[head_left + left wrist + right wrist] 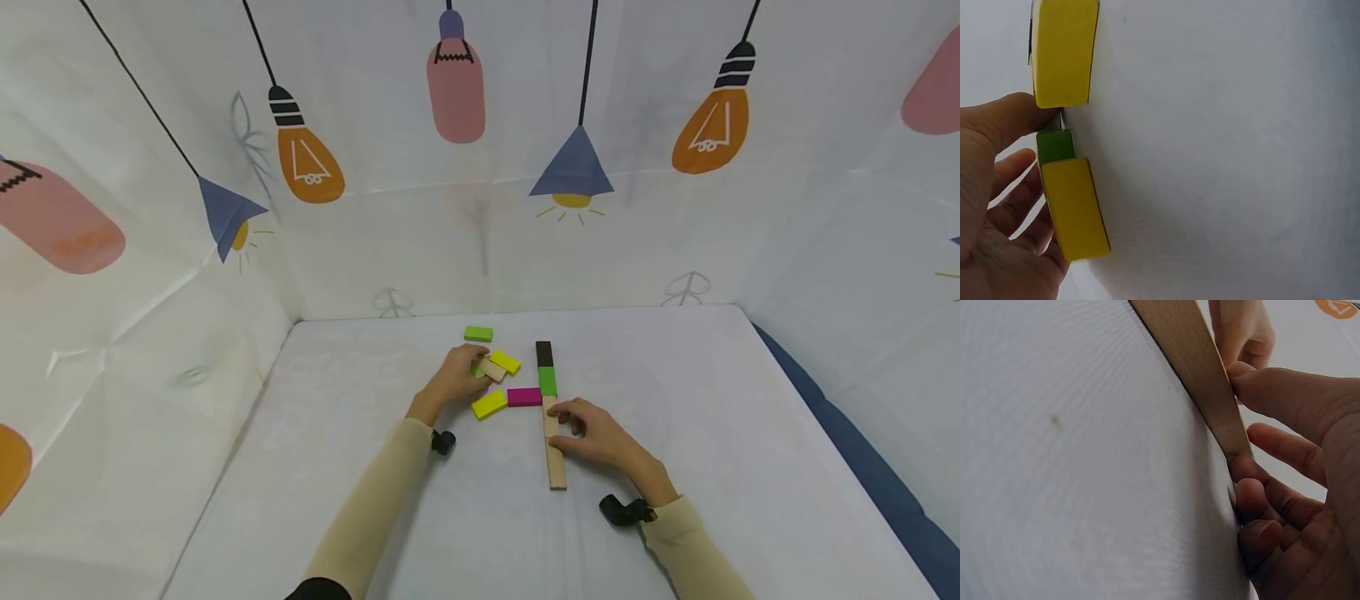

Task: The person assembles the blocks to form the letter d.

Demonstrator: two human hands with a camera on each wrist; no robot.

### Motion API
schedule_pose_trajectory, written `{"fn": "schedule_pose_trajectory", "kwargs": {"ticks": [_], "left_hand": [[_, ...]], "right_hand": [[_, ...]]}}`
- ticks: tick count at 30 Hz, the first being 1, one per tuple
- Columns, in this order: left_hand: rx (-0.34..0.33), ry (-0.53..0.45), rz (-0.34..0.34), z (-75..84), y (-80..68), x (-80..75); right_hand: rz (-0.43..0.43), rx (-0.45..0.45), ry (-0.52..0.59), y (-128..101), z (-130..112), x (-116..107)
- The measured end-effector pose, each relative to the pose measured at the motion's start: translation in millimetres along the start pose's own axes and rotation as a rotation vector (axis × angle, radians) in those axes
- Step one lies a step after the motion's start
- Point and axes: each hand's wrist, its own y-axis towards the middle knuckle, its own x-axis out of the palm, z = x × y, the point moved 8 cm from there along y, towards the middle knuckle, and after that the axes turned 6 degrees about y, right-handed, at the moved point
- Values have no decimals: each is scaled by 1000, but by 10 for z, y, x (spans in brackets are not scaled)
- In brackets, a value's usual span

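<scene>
Long wooden strip pinched in right hand mid-table, left hand pinching small wooden block; keep strip flush against green block

On the table, a line of blocks ran away from the person, ending nearest them in a long plank. The right hand lay against that plank's right side. One block butted the line from the left, another beside it. Further left sat the left hand (a small block at its fingertips), and behind it a lone block.
</scene>
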Motion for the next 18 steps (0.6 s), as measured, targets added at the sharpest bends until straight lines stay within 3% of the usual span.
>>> {"fn": "schedule_pose_trajectory", "kwargs": {"ticks": [10,18], "left_hand": [[-34,15,11,2,-39,-22],[-43,-19,82,-66,-72,-53]], "right_hand": [[-3,5,4,-10,12,8],[-4,19,-4,-2,-8,6]]}}
